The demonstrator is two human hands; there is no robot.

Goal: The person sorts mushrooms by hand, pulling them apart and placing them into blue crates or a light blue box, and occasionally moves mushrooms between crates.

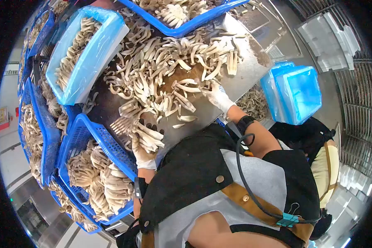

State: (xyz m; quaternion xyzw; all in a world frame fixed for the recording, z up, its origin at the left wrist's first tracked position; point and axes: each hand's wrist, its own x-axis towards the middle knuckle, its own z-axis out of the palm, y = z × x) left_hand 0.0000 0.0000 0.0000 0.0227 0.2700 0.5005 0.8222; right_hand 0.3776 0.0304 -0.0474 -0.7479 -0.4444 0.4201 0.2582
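This looks like a food-packing workroom, judging by the metal tabletop [246, 84] heaped with loose mushrooms [146, 70]. Left of the tabletop stand blue plastic baskets [107, 140] full of mushroom clusters, and on its upper-left part sits a long bin [107, 45] lined with blue film. Right of the tabletop are stacked blue-lined bins [295, 93], wire racking [359, 93] and white containers [328, 39] above a hard grey floor [326, 97].

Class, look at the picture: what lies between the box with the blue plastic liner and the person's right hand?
A loose heap of mushrooms lies between the box and the right hand, as the head view shows.
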